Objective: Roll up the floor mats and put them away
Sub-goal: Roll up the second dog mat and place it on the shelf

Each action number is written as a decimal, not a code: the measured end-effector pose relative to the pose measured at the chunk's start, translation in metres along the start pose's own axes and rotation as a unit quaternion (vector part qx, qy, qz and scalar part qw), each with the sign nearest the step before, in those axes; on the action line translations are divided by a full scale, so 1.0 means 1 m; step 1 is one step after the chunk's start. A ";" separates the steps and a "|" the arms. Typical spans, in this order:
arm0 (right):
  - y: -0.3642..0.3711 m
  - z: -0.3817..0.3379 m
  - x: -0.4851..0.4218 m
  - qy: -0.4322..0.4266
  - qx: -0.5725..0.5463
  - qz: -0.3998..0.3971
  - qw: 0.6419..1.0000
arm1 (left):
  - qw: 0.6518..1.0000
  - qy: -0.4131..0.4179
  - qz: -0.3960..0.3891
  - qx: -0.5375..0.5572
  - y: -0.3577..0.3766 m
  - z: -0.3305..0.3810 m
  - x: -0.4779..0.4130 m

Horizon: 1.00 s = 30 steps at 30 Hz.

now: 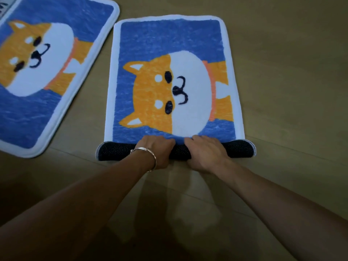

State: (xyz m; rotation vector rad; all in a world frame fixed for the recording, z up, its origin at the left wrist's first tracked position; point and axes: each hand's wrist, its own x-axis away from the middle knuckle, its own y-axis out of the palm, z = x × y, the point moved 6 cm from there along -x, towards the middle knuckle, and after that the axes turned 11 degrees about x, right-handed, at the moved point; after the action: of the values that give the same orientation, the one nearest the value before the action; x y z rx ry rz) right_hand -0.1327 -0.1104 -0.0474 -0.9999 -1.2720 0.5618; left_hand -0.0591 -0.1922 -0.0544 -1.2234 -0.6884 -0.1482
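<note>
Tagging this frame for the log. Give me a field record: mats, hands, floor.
centre mat: blue dog print, near end rolled up, dark dotted backing showing, rest flat
left hand: grips the centre mat's rolled end; bracelet on wrist
right hand: grips the rolled end beside the left hand
second mat: same print, flat, to the left
floor: wood-look boards

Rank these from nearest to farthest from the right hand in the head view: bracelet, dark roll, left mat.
1. Dark roll: gripped under the right hand.
2. Bracelet: just to its left.
3. Left mat: far left, lying flat.
</note>
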 end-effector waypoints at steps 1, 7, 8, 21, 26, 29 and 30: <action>-0.002 0.002 -0.003 -0.006 -0.008 -0.011 1.000 | 1.000 0.011 0.024 0.003 0.001 -0.001 0.003; -0.007 0.005 -0.012 -0.028 -0.107 -0.106 0.988 | 0.992 0.065 0.105 -0.025 0.002 -0.003 0.012; -0.007 0.002 -0.010 -0.031 -0.087 -0.095 0.991 | 0.997 0.038 0.071 -0.016 0.004 -0.004 0.009; -0.008 0.005 -0.011 0.012 -0.042 -0.021 0.999 | 0.975 0.115 0.185 -0.049 0.006 0.005 0.014; -0.008 0.002 -0.003 0.006 -0.021 -0.004 1.000 | 0.999 0.033 0.033 0.016 -0.003 0.003 -0.002; -0.004 0.001 0.007 0.003 0.049 0.080 0.996 | 0.999 0.034 -0.005 0.030 -0.007 0.001 -0.006; -0.003 0.003 0.007 0.006 0.061 0.091 0.994 | 0.999 0.035 -0.002 0.036 -0.009 0.000 -0.005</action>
State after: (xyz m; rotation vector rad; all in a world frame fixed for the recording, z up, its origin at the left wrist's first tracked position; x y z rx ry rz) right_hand -0.1341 -0.1050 -0.0408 -1.0204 -1.1288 0.7633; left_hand -0.0673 -0.1962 -0.0499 -1.1422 -0.6301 -0.1675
